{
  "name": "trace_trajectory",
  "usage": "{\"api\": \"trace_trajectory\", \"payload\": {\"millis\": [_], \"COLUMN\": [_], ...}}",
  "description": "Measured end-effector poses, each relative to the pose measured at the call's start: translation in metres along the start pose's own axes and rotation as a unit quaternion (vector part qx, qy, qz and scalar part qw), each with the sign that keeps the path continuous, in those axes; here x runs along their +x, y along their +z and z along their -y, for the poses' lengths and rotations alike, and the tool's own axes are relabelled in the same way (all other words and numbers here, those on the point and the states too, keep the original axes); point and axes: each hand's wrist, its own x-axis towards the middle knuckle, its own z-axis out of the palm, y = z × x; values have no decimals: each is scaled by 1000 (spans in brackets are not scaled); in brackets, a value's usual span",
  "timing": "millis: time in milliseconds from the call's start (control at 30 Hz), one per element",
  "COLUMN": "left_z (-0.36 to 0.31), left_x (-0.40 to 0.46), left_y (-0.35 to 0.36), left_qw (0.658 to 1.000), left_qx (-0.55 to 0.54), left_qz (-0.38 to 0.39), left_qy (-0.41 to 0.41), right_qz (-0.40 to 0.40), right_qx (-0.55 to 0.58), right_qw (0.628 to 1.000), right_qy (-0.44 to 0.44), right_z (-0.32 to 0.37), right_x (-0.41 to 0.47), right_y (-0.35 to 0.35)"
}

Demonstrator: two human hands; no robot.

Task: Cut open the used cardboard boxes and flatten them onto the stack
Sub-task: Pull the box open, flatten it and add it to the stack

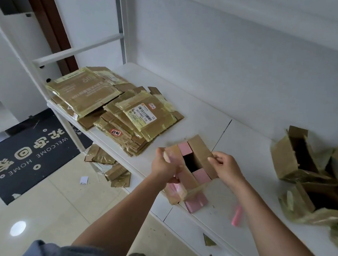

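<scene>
One stack (113, 106), one held box (199, 160).

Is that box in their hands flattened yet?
Not yet. The box still holds its shape, flaps spread, a dark hollow showing, gripped by left hand and right hand.

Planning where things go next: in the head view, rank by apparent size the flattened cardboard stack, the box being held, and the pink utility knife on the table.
1. Stack of flattened brown cardboard
2. Brown cardboard box with pink flaps; nearer the camera, still looks smaller
3. Blurred pink utility knife
</scene>
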Motion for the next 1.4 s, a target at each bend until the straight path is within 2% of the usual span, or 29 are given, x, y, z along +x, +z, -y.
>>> {"api": "trace_trajectory", "payload": {"millis": [67,133,233,300,400,567,767,833,933,1033,1133,1200,1267,1333,1400], "left_z": [-2,-3,-2,0,0,-18,-19,-19,-17,-9,-5,-7,-10,-15,-19], "left_x": [0,-1,-1,0,0,-3,2,-1,-5,-11,-17,-22,-26,-30,-32], "left_y": [3,4,6,9,15,32,39,34,14,-2,-3,1,7,13,19], "left_qw": [1000,1000,999,997,994,977,971,982,999,986,973,968,965,964,960], "left_qx": [7,18,39,44,70,196,227,187,-4,-131,-186,-197,-200,-200,-212], "left_qz": [3,1,-20,-36,-54,-76,-67,-19,54,102,137,156,163,156,145], "left_qy": [7,9,25,46,60,46,38,33,5,7,5,18,49,85,112], "right_qz": [-97,-155,-106,-68,-64,-51,-52,-48,-43,-26,-39,-77,-147,-225,-271], "right_qx": [-7,-87,-149,-115,-39,-21,-5,11,24,5,4,0,2,66,147], "right_qw": [995,983,982,989,995,997,997,998,998,999,999,996,986,968,949], "right_qy": [4,-37,-52,-64,-63,-59,-53,-45,-40,-28,10,54,83,93,72], "right_z": [-4,-5,-11,-20,-25,-22,-23,-24,-25,-29,-23,-13,1,12,18], "right_x": [-5,-12,-31,-44,-50,-48,-48,-48,-48,-48,-46,-44,-44,-45,-46], "right_y": [10,22,37,41,38,36,36,35,31,27,28,30,31,29,23]}}
